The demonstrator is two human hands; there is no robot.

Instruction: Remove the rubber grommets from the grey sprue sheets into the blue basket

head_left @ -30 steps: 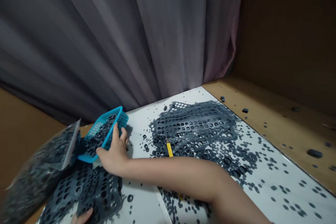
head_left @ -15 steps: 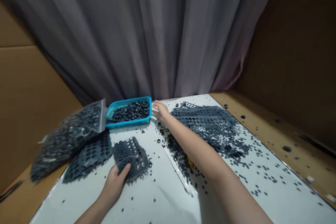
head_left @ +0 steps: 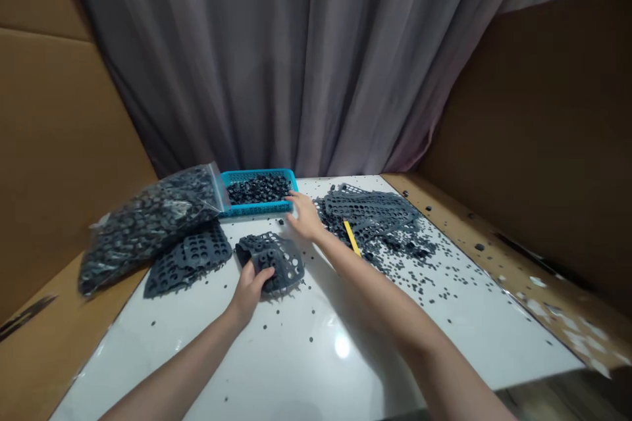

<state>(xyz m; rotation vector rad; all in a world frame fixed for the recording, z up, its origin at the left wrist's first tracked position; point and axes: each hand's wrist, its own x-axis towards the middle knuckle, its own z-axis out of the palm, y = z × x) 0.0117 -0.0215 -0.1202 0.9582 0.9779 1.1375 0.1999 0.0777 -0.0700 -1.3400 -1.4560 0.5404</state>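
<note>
My left hand grips the near edge of a black perforated rubber sheet, thumb on top. The sheet's left part is folded over, and its lower edge has ragged bits. At the front right corner of a blue plastic basket is my right hand, fingers spread and reaching over the rim, with nothing visible in it. Small black rubber pieces fill the basket. More perforated sheets lie left of the held one, partly under a clear zip bag full of black pieces.
Further perforated sheets are piled at the back right, with many tiny black discs scattered around. A yellow strip lies by the pile. Cardboard walls flank the white table; a grey curtain hangs behind.
The camera view has shifted. My right hand has moved from beside the basket's right end to its front corner. The sheet in my left hand is now folded over more.
</note>
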